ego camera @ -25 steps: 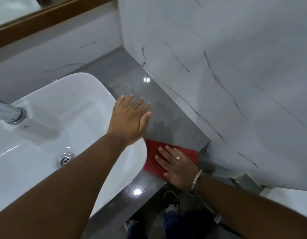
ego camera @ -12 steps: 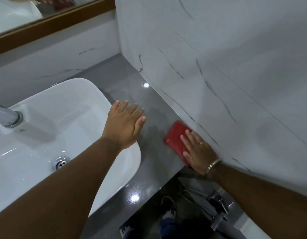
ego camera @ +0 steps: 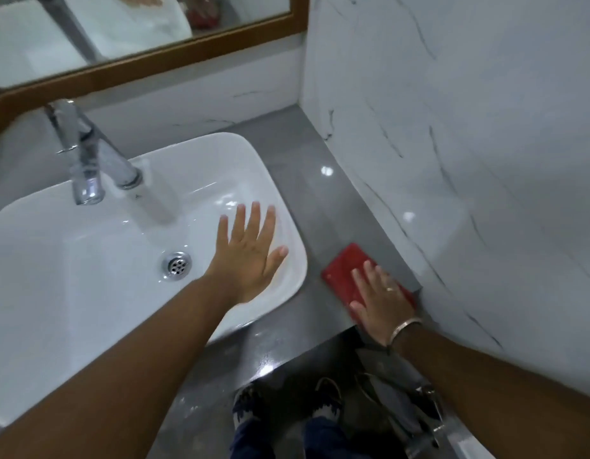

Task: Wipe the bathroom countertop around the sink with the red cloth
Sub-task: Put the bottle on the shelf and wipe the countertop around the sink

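The red cloth (ego camera: 345, 271) lies flat on the grey countertop (ego camera: 317, 200), right of the white sink (ego camera: 128, 293) and close to the marble side wall. My right hand (ego camera: 378, 298) presses flat on the cloth's near half, fingers spread, a ring and a bangle showing. My left hand (ego camera: 250, 256) hovers open over the sink's right rim, fingers apart, holding nothing. The near end of the cloth is hidden under my right hand.
A chrome faucet (ego camera: 88, 154) stands behind the sink, with the drain (ego camera: 177, 265) in the basin. A wood-framed mirror (ego camera: 138, 61) hangs above. The marble wall (ego camera: 469, 144) bounds the counter on the right. My shoes (ego camera: 326, 397) and metal fittings (ego camera: 416, 412) show below.
The view has swung left and up, bringing faucet and mirror in. My right hand has pushed the cloth along the counter beside the wall. My left hand now hangs further over the basin.
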